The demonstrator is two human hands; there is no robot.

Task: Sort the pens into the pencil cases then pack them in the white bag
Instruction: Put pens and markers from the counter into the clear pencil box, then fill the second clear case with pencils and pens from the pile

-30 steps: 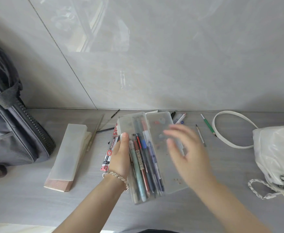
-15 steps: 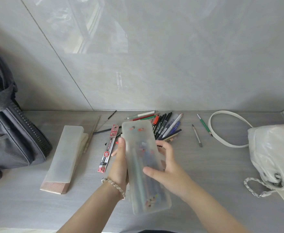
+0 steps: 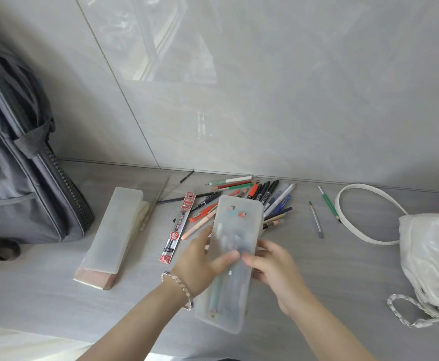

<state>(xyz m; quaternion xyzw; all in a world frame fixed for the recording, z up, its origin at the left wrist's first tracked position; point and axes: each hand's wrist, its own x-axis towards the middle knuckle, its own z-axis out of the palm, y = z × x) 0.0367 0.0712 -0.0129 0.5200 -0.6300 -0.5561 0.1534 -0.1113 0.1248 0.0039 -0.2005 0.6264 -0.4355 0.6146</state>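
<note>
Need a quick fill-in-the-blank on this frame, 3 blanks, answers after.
1. Both hands hold the frosted pencil case, whose lid is ____.
2. The white bag lies at the ____ edge of the view.
3. The second pencil case rests on a ____ block.

Missing words: closed; right; wooden

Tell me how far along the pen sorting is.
Partly done. One frosted pencil case, pens inside and lid on, is in the grip of the left hand and right hand. A pile of loose pens remains unsorted. The second case and white bag await packing.
</note>
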